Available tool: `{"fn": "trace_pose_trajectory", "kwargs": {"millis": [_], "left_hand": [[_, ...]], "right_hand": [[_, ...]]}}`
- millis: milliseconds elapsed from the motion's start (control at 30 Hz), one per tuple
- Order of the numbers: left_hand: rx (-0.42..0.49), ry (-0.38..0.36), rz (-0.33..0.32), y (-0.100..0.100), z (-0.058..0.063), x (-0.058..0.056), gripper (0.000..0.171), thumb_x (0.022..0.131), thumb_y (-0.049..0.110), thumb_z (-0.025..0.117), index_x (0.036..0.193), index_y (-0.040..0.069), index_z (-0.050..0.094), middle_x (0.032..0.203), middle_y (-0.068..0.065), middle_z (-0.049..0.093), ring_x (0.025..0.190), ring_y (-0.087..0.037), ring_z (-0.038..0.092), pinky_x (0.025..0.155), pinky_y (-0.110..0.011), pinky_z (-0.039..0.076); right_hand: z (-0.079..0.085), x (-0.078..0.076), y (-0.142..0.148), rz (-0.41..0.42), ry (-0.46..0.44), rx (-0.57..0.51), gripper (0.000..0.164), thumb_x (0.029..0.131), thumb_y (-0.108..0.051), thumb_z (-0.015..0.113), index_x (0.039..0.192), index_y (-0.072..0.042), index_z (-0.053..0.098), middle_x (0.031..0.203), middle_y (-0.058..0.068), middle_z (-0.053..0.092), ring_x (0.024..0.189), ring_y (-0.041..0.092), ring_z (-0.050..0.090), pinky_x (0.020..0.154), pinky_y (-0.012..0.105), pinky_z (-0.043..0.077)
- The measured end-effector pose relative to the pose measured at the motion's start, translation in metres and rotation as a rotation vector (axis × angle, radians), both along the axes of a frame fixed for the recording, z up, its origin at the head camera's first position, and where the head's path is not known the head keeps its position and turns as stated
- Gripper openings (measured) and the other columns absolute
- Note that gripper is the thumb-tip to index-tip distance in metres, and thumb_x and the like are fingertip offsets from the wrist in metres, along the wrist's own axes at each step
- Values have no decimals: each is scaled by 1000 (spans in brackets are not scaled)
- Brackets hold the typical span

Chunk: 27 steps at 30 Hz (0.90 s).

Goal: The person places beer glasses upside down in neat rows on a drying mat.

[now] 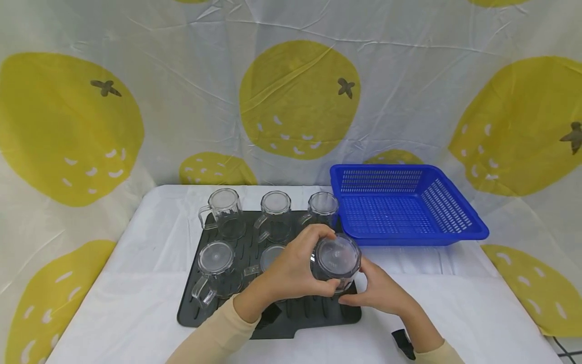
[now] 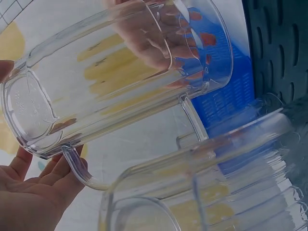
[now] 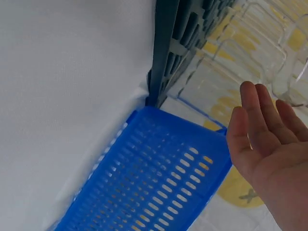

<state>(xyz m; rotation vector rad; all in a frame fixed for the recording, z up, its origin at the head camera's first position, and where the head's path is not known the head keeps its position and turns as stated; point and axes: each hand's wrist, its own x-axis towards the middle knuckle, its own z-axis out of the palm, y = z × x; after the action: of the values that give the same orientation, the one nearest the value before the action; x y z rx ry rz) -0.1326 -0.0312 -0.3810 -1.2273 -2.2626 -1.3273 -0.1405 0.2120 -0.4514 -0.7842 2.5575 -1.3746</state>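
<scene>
In the head view a clear glass mug [image 1: 338,258], bottom up, is above the front right of a dark ridged drying mat [image 1: 327,313]. My left hand [image 1: 295,268] holds it near its base from the left. In the left wrist view, that mug [image 2: 120,86] shows its handle below, with my left hand [image 2: 38,192] by its base. My right hand [image 1: 382,288] is at the mug's right side, thumb and fingers spread apart. The right wrist view shows the right hand [image 3: 274,144] with loosely extended fingers; whether it touches the glass I cannot tell.
Several more upturned glass mugs stand on the mat, including a back-left mug [image 1: 225,212] and a front-left mug [image 1: 217,268]. One front mug [image 1: 271,255] is partly behind my left hand. A blue perforated basket [image 1: 409,235] sits at the back right on the white-covered table [image 1: 150,263].
</scene>
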Motion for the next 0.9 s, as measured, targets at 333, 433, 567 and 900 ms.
{"fn": "trace_pose_trajectory", "kwargs": {"millis": [333,433,567,900], "left_hand": [[-66,4,25,1,-7,-3,67,67,14,84,122,9,45,126,-4,47,112,-14,51,93,-23,47],[-83,7,33,1,-8,-4,66,67,15,84,120,8,46,125,-5,48,112,-14,51,93,-23,47],[-115,11,35,3,-10,-4,64,67,17,84,118,8,47,124,-4,48,111,-15,51,91,-22,47],[-195,-32,26,9,-12,-2,63,67,21,85,116,9,48,124,-4,47,104,-14,55,86,-15,47]], "right_hand": [[31,-6,23,-48,133,150,61,83,-26,79,134,-4,53,125,7,61,112,30,56,94,59,43],[41,-11,28,-126,237,133,43,89,-18,73,127,-3,59,117,8,65,106,27,60,91,56,46],[44,-23,30,-309,391,119,28,91,-12,69,117,-3,65,105,8,68,96,26,62,79,46,52],[2,-62,33,-542,513,56,18,93,-13,64,97,4,70,96,20,67,95,38,60,86,56,43]]}}
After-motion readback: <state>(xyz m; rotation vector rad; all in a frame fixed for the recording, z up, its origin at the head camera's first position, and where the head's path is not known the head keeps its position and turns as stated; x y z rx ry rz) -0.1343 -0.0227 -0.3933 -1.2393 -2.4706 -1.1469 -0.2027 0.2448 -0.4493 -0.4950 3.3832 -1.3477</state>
